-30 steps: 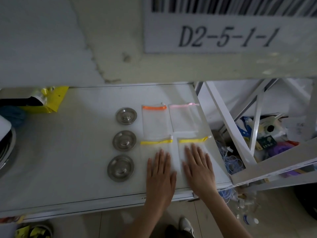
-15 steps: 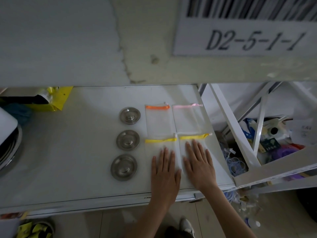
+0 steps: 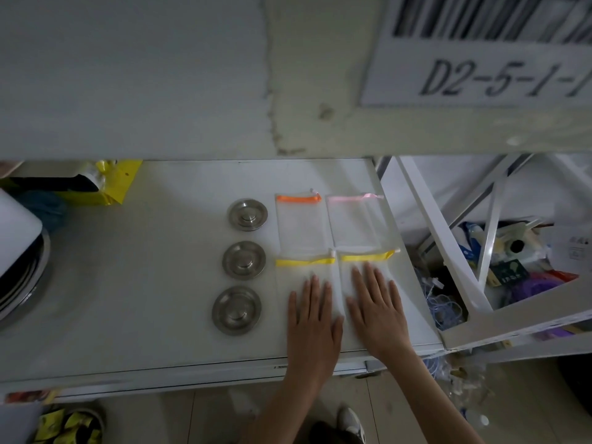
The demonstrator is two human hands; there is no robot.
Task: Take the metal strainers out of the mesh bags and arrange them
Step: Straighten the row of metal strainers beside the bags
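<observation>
Three round metal strainers lie in a column on the white shelf [image 3: 144, 299]: far strainer [image 3: 247, 215], middle strainer [image 3: 244, 259], near strainer [image 3: 236, 310]. To their right lie flat mesh bags in a two-by-two grid: orange-topped bag [image 3: 299, 221], pink-topped bag [image 3: 357, 219], left yellow-topped bag [image 3: 304, 267], right yellow-topped bag [image 3: 368, 261]. My left hand [image 3: 312, 322] rests flat, fingers spread, on the left yellow-topped bag. My right hand [image 3: 376, 310] lies flat on the right yellow-topped bag. Neither hand grips anything.
A yellow package [image 3: 105, 184] and a dark object sit at the shelf's back left. A round metal pan [image 3: 22, 283] with a white lid stands at the left edge. A white metal frame [image 3: 448, 251] with a cluttered bin [image 3: 512, 267] borders the right. A labelled beam [image 3: 480, 59] hangs overhead.
The view has shifted to the left, so the shelf and bags sit further right in frame. Both hands stay flat on the yellow-topped bags, sliding slightly toward me.
</observation>
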